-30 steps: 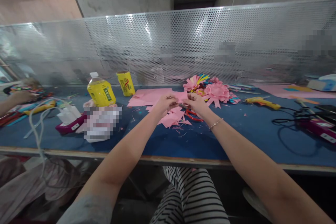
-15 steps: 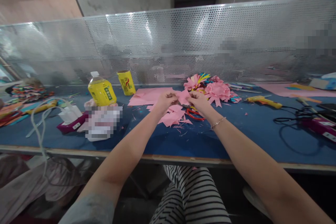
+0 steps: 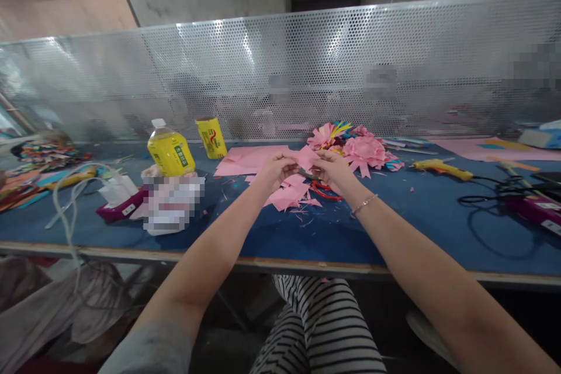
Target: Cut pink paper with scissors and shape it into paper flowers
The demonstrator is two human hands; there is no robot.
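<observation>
A small piece of pink paper (image 3: 305,156) is pinched between my two hands, above the table's middle. My left hand (image 3: 278,170) is closed on its left side, and my right hand (image 3: 332,168) grips its right side. Below them lie pink paper scraps (image 3: 287,194) and thin trimmings. Scissors with red handles (image 3: 325,191) rest under my right hand, partly hidden by it. Just beyond that hand sits a pile of pink paper flowers (image 3: 363,151) with yellow and blue strips. Larger pink sheets (image 3: 252,159) lie behind my left hand.
On the left stand a bottle of yellow liquid (image 3: 170,152) and a yellow can (image 3: 211,139), near a purple power strip (image 3: 120,205) with cables. To the right lies a yellow glue gun (image 3: 443,169) with a black cord. A perforated metal screen (image 3: 245,82) closes off the back edge.
The pink paper between my hands has shifted slightly, and its visible shape differs as my fingers move on it. Both arms stay in nearly the same place.
</observation>
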